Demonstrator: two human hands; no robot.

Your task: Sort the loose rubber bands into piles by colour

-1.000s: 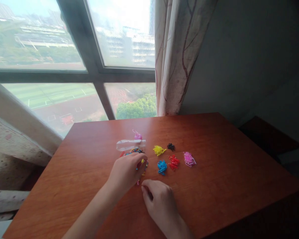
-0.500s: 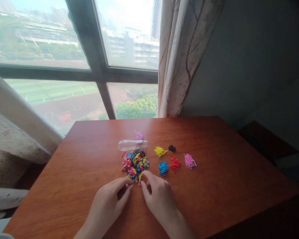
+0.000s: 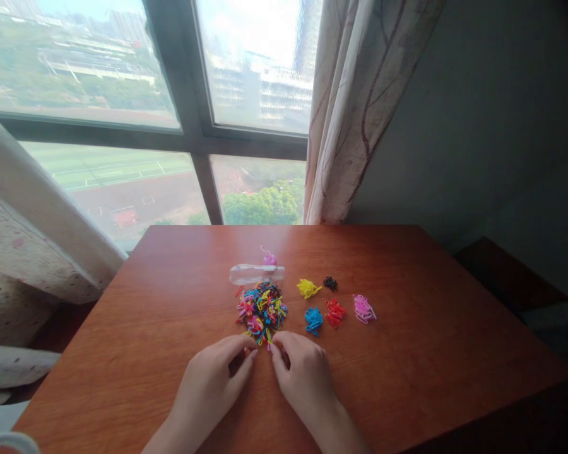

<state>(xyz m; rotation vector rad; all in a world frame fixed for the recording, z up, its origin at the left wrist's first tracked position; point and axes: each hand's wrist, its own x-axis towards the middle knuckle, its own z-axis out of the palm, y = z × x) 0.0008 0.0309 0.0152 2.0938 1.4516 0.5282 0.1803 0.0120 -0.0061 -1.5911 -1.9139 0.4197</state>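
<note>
A mixed heap of small coloured rubber bands point(image 3: 262, 308) lies on the brown table, with black, yellow, pink, blue and red loops tangled together. My left hand point(image 3: 215, 372) rests at the heap's near left edge, thumb and forefinger tips drawn together; whatever is between them is too small to make out. Across from it, my right hand point(image 3: 305, 369) pinches at the near right edge, where a pink rubber band point(image 3: 269, 346) shows at the fingertips. Sorted piles lie to the right: yellow bands point(image 3: 308, 288), black bands point(image 3: 330, 283), blue bands point(image 3: 313, 321), red bands point(image 3: 335, 312) and pink bands point(image 3: 364, 309).
Behind the heap lies a clear plastic bottle-like container point(image 3: 253, 274), with a purple-pink round piece point(image 3: 269, 258) with a loop beside it. The wooden table point(image 3: 421, 334) reaches to the window point(image 3: 255, 189). A white curved object point(image 3: 9, 440) shows at the lower left.
My right forefinger has come down toward the thumb at the heap's near edge. The left fingertips have drawn closer together. The view has shifted slightly; the piles look the same.
</note>
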